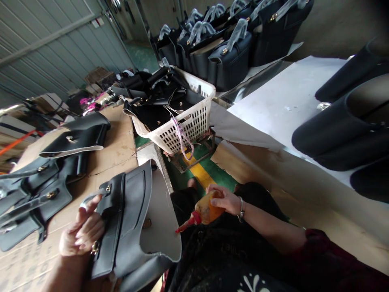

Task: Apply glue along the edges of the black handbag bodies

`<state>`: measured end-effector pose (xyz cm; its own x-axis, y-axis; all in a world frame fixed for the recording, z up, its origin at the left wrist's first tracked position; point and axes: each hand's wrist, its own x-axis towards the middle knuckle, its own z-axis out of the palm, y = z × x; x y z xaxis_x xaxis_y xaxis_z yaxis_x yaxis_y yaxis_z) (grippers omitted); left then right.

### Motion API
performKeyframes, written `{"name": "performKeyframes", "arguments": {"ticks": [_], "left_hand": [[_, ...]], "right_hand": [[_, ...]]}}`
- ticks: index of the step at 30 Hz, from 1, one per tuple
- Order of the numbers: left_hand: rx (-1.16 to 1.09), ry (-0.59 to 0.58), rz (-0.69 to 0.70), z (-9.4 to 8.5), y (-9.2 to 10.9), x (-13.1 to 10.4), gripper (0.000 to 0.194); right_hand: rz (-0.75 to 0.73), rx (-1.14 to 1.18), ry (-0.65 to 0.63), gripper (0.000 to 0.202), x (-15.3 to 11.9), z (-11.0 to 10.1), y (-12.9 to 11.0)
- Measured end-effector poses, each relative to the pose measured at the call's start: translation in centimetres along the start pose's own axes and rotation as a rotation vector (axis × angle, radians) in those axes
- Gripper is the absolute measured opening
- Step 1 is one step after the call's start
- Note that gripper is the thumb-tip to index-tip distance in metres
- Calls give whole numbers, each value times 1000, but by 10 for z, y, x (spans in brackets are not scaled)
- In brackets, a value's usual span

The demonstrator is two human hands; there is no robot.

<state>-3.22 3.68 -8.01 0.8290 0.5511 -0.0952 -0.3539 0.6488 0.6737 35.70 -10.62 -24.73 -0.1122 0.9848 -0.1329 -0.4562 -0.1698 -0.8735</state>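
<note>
A dark grey handbag [132,207] lies on the cardboard at front left, its pale inner side [162,211] facing right. My left hand [83,231] is at its plastic-wrapped handle [94,195], fingers curled around it and slightly blurred; part of the handle is hidden behind them. Gold-coloured fittings show at both handle ends. In my right hand [226,198] is a yellow-orange squeeze bottle [209,207], gripped by its body and tilted. Its red nozzle [189,222] points down and left, close to the bag's open edge but apparently not touching it.
More dark bag pieces [45,182] lie on the cardboard-covered table [121,138] at left. Beyond stands a white plastic basket [185,129] of black bags, a pink cord hanging from it. Finished-looking bags [231,61] stand behind; others [343,121] rest on the right-hand table.
</note>
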Motion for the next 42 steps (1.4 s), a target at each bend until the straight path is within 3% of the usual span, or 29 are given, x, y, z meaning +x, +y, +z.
{"name": "performKeyframes", "arguments": {"ticks": [5,10,14,20,24,28,30,33,35,37,42], "left_hand": [[-105,165,67,-9,-5,-13,77],[33,139,65,-4,-3,-7,39],[132,89,55,2,0,1,40],[138,124,70,4,-1,3,41],[154,99,49,5,0,5,40],[164,74,34,8,1,8,39],[177,63,38,9,2,7,39],[225,159,13,12,5,4,37],[285,238,9,18,10,5,36],[344,243,70,29,17,11,36],[683,20,203,71,38,19,36]], "right_hand": [[9,30,79,50,-4,0,6],[-7,143,170,51,-5,7,8],[-31,113,207,50,-10,10,5],[-36,-35,114,48,-24,9,0],[-76,94,175,49,-17,17,-4],[-128,29,158,48,-9,20,-4],[-86,32,137,49,-13,18,0],[14,142,133,51,-25,15,6],[39,228,142,50,-32,15,6],[14,309,148,47,-35,17,2],[-98,421,156,41,-35,25,-5]]}}
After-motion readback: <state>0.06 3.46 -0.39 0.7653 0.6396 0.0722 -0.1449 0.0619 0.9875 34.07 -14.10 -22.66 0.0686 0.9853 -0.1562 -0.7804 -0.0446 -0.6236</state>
